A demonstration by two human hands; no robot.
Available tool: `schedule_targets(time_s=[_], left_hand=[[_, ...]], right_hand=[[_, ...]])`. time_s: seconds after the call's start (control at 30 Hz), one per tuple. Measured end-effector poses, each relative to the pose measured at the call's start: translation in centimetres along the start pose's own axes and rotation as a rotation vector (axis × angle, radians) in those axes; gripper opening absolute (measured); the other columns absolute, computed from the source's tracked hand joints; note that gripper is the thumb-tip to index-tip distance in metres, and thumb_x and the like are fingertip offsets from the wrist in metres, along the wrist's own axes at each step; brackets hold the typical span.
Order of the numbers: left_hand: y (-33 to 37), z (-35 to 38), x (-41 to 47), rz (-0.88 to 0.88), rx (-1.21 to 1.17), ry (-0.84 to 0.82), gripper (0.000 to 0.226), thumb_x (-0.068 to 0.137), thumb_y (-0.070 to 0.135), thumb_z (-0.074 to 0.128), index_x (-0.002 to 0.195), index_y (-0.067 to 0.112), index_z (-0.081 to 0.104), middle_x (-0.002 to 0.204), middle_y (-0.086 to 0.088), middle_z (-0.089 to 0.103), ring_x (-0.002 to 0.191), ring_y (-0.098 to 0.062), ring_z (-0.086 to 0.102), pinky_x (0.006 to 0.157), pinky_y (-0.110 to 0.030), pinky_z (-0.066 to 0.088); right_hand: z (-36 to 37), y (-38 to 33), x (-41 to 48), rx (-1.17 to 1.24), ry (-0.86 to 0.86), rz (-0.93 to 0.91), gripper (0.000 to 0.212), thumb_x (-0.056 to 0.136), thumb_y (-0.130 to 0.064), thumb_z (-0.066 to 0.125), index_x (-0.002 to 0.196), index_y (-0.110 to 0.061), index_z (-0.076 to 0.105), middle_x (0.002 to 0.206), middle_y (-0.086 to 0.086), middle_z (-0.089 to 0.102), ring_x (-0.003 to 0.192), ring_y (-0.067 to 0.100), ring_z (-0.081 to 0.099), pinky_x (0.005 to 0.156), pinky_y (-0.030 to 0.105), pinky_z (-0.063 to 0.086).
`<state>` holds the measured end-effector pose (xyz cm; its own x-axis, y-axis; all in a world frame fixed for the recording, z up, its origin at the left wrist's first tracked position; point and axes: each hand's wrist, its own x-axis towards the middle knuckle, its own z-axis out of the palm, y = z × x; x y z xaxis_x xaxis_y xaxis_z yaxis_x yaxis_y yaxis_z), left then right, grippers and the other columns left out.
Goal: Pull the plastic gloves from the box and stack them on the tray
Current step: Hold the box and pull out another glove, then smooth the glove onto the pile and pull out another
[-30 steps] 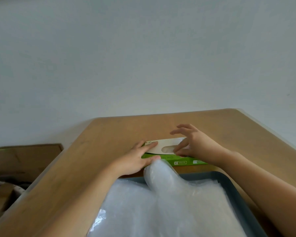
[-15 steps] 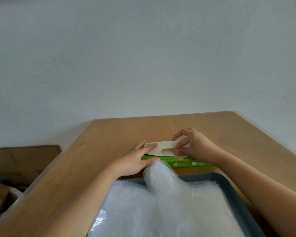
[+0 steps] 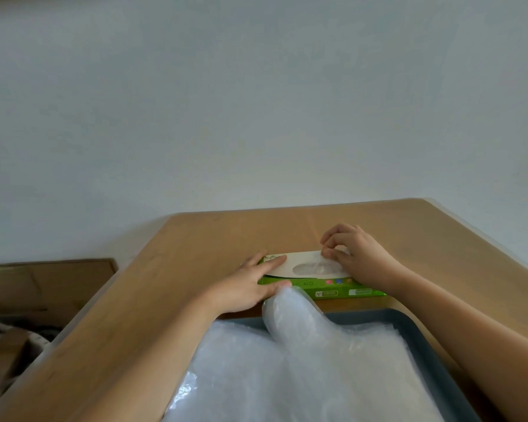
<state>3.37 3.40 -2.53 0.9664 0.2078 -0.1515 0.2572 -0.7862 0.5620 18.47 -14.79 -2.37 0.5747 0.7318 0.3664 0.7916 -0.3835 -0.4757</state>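
Just below the centre of the frame, the green and white box (image 3: 342, 292) lies flat on the wooden table (image 3: 214, 239). The left hand (image 3: 247, 287) rests on its left end, fingers straight across the top and thumb against the front face. The right hand (image 3: 360, 254) is at the right end of the oval opening, its curled fingertips pinched together on a clear glove (image 3: 314, 268) showing in the slot. In the lower right, the dark tray (image 3: 415, 327) sits just in front of the box and holds a stack of gloves (image 3: 317, 370), 1 puffed piece rising beside the left thumb.
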Motion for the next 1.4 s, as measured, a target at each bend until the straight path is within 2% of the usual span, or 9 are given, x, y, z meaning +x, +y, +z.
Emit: schedule_targets(time_s=[0.13, 0.3, 0.53, 0.7, 0.83, 0.97, 1.1, 1.3, 1.4], left_hand=[[0.2, -0.1, -0.1, 0.001, -0.01, -0.004, 0.062, 0.092, 0.054, 0.047, 0.148, 0.045, 0.023, 0.161, 0.01, -0.002, 0.148, -0.013, -0.005, 0.121, -0.039, 0.003], [0.1, -0.1, -0.1, -0.005, 0.01, -0.015, 0.061, 0.092, 0.055, 0.046, 0.147, 0.046, 0.022, 0.161, 0.011, -0.003, 0.148, -0.014, -0.003, 0.121, -0.04, 0.004], [0.0, -0.1, 0.2, 0.028, 0.046, 0.002, 0.061, 0.093, 0.051, 0.05, 0.148, 0.041, 0.026, 0.161, 0.009, 0.002, 0.147, -0.011, 0.006, 0.116, -0.028, 0.013], [2.8, -3.6, -2.3, 0.194, -0.194, 0.011, 0.098, 0.057, 0.081, 0.065, 0.142, 0.044, 0.035, 0.153, 0.018, 0.03, 0.142, -0.002, 0.026, 0.117, -0.031, 0.021], [6.7, -5.3, -5.9, 0.414, -0.432, -0.006, 0.094, 0.066, 0.047, 0.083, 0.146, 0.031, 0.037, 0.15, 0.014, 0.04, 0.14, -0.004, 0.033, 0.118, -0.04, 0.024], [9.9, -4.1, -9.6, 0.445, -0.569, 0.087, 0.064, 0.073, 0.025, 0.081, 0.131, 0.021, 0.056, 0.129, 0.008, 0.062, 0.122, -0.008, 0.056, 0.103, -0.029, 0.043], [10.6, -3.2, -11.3, 0.311, -0.865, 0.396, 0.02, 0.07, 0.021, 0.071, 0.087, 0.011, 0.074, 0.09, -0.003, 0.076, 0.084, -0.01, 0.07, 0.073, -0.018, 0.053], [12.1, -3.0, -13.1, 0.242, -0.9, 0.581, 0.009, 0.085, 0.013, 0.067, 0.077, 0.008, 0.07, 0.062, -0.002, 0.068, 0.056, -0.012, 0.063, 0.053, -0.017, 0.05], [12.7, -3.3, -13.8, 0.253, -0.676, 0.607, 0.01, 0.085, 0.016, 0.07, 0.078, 0.009, 0.07, 0.056, -0.007, 0.06, 0.042, -0.012, 0.045, 0.043, -0.017, 0.039]], right_hand=[[0.1, 0.3, 0.2, 0.182, 0.189, 0.15, 0.018, 0.098, -0.017, 0.048, 0.097, -0.006, 0.061, 0.108, -0.002, 0.05, 0.098, 0.014, 0.049, 0.084, 0.019, 0.032], [-0.3, 0.8, 0.2, 0.65, 0.366, 0.452, 0.026, 0.103, -0.024, 0.039, 0.104, -0.005, 0.057, 0.099, 0.005, 0.061, 0.097, 0.02, 0.062, 0.091, 0.042, 0.052], [-6.5, -4.9, 0.0, 0.871, 0.407, 0.109, 0.025, 0.102, -0.014, 0.041, 0.084, -0.008, 0.057, 0.077, 0.006, 0.056, 0.072, 0.016, 0.057, 0.073, 0.029, 0.05], [-9.0, -9.0, -2.0, 0.867, 0.352, 0.131, 0.027, 0.1, -0.015, 0.046, 0.076, -0.01, 0.059, 0.066, 0.002, 0.056, 0.065, 0.015, 0.055, 0.06, 0.028, 0.047], [-9.7, -10.5, -4.1, 0.9, 0.308, 0.228, 0.027, 0.099, -0.015, 0.048, 0.078, -0.008, 0.063, 0.07, 0.01, 0.056, 0.063, 0.02, 0.055, 0.061, 0.031, 0.046], [-9.9, -11.5, -6.4, 0.842, 0.26, 0.279, 0.03, 0.099, -0.019, 0.048, 0.089, 0.003, 0.065, 0.076, 0.015, 0.054, 0.07, 0.024, 0.048, 0.067, 0.037, 0.038], [-10.2, -11.9, -8.8, 0.693, 0.172, 0.327, 0.032, 0.1, -0.023, 0.047, 0.08, -0.008, 0.066, 0.073, 0.012, 0.062, 0.069, 0.019, 0.056, 0.069, 0.034, 0.044], [-12.1, -11.9, -12.0, 0.636, -0.269, 0.385, 0.023, 0.098, -0.018, 0.05, 0.09, -0.006, 0.069, 0.084, 0.006, 0.069, 0.071, 0.014, 0.062, 0.064, 0.025, 0.049], [-12.5, -12.4, -12.0, 0.794, -0.135, 0.388, 0.042, 0.097, -0.039, 0.046, 0.107, -0.005, 0.068, 0.1, 0.009, 0.071, 0.088, 0.02, 0.067, 0.081, 0.031, 0.053]])
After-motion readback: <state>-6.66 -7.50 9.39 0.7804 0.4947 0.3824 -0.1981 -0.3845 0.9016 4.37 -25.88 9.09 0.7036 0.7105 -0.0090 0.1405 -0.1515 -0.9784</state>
